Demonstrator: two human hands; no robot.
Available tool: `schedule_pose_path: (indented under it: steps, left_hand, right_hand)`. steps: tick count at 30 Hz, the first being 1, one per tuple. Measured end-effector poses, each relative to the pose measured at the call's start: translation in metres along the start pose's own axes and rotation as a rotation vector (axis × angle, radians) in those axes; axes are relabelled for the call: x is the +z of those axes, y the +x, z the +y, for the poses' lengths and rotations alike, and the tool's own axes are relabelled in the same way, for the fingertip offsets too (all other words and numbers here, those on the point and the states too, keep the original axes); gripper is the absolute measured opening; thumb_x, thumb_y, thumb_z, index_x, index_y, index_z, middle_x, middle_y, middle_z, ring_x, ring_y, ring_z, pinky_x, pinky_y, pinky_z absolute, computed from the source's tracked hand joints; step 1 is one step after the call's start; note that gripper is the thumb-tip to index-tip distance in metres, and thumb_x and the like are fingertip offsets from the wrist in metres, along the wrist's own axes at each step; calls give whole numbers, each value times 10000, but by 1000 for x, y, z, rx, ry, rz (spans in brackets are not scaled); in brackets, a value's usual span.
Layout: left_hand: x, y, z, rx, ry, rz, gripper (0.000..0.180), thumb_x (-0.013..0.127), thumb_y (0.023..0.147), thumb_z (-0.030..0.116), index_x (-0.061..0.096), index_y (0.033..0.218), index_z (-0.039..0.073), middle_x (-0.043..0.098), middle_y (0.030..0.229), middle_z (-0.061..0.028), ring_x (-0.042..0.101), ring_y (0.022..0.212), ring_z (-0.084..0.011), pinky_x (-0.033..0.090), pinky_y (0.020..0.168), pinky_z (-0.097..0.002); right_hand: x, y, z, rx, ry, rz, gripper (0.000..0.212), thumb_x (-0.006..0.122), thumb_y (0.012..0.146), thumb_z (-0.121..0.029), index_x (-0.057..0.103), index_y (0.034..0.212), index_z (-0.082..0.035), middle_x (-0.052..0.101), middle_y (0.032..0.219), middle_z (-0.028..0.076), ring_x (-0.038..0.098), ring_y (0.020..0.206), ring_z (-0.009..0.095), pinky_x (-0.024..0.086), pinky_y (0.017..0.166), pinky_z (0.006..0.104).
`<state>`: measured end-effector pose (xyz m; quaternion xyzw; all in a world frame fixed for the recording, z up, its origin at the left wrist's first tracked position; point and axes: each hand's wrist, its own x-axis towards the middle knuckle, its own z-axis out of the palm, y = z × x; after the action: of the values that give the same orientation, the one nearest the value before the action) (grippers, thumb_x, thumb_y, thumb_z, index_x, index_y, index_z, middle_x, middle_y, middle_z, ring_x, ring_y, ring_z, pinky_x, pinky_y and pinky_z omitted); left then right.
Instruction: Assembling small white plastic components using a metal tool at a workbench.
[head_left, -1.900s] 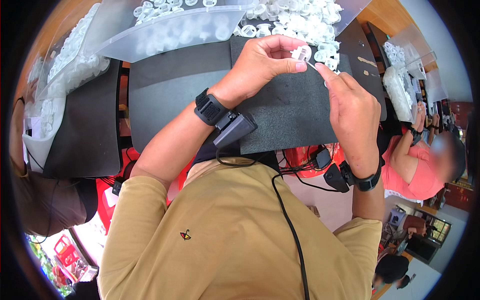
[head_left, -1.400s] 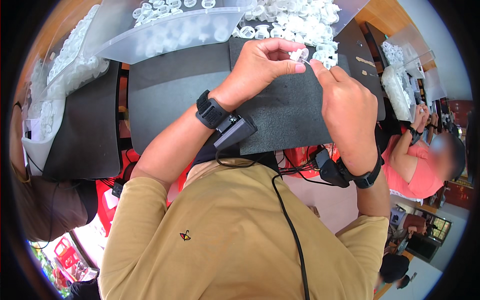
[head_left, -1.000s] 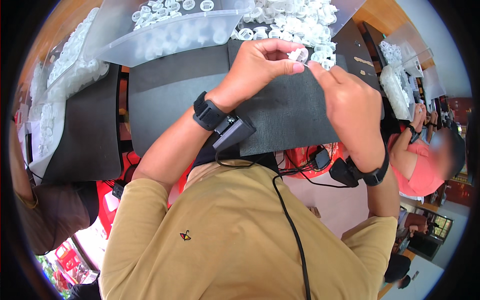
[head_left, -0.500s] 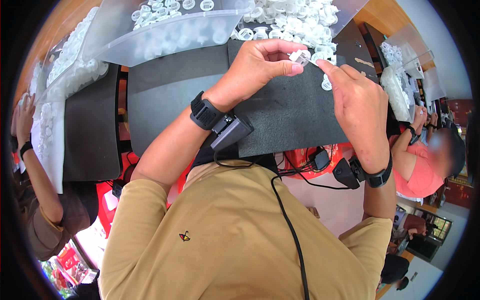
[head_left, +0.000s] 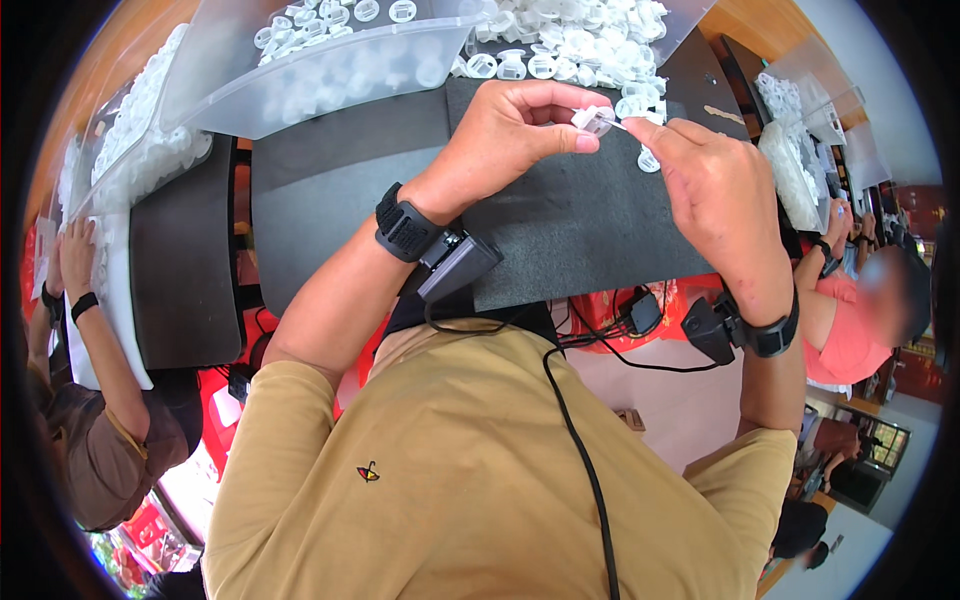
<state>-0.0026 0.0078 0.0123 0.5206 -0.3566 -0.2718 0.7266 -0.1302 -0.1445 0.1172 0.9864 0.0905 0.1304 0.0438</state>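
Between the thumb and fingers of my left hand (head_left: pixel 520 135) is a small white, partly see-through plastic part (head_left: pixel 594 120), held above the dark table mat. My right hand (head_left: pixel 715 190) is closed in a pinch on a thin metal tool (head_left: pixel 612 124), whose narrow end reaches the right side of the part. The palm hides the rest of that tool, so its exact kind does not show. Just below my right fingertips, one loose white round part (head_left: pixel 648 160) lies on the mat.
Past my hands spreads a heap of white plastic parts (head_left: pixel 580 35). A clear plastic bin (head_left: pixel 340 85) with similar parts stands far left of it. Co-workers sit on both sides, one at the left with hands (head_left: pixel 75 260) over white parts. Black cables (head_left: pixel 640 360) hang below the table edge.
Both hands and the white part have shifted slightly, with the tool still against it. My right forearm has swung a little outward. At the left, the co-worker's second hand has come into view.
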Motion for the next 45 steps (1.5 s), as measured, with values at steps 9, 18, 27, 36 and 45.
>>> schedule_pose_path:
  steps: [9, 18, 27, 36, 45]
  left_hand:
    - [0, 2, -3, -29, -105, -3, 330, 717, 803, 63, 648, 1123, 24, 663, 1084, -49, 617, 969, -113, 487, 890, -272]
    - [1, 2, -4, -65, -147, 20, 353, 723, 793, 43, 620, 1129, 3, 656, 1041, -58, 620, 929, -116, 511, 838, -264]
    - [5, 0, -3, 0, 18, 74, 336, 732, 777, 17, 646, 1100, -5, 670, 1041, -59, 628, 935, -107, 512, 847, -254]
    - [3, 3, 7, -20, -175, -83, 615, 695, 805, 17, 435, 1360, 66, 631, 1146, -113, 606, 1021, -138, 505, 875, -274]
    - [3, 4, 4, -30, -276, -118, 624, 704, 789, -21, 440, 1350, 51, 607, 1183, -136, 603, 1037, -139, 500, 906, -286]
  right_hand:
    - [-5, -3, -1, 69, 64, 72, 228, 534, 838, -81, 673, 1015, -118, 639, 771, 90, 620, 665, 315, 496, 574, 394]
    - [6, -7, -18, 97, -41, 28, 290, 556, 795, -59, 663, 1053, -135, 611, 763, 60, 630, 630, 270, 500, 533, 362]
    - [6, 1, -31, 69, -220, -76, 255, 557, 804, -70, 664, 1033, -100, 619, 768, 64, 638, 648, 265, 494, 534, 364]
    - [24, -4, 10, 472, 781, 159, 194, 701, 785, -59, 663, 970, -16, 654, 833, 33, 553, 663, 69, 447, 598, 221]
    - [20, 23, 13, 423, 1017, -62, 88, 671, 823, -75, 626, 874, -20, 596, 760, -29, 519, 648, 21, 405, 540, 181]
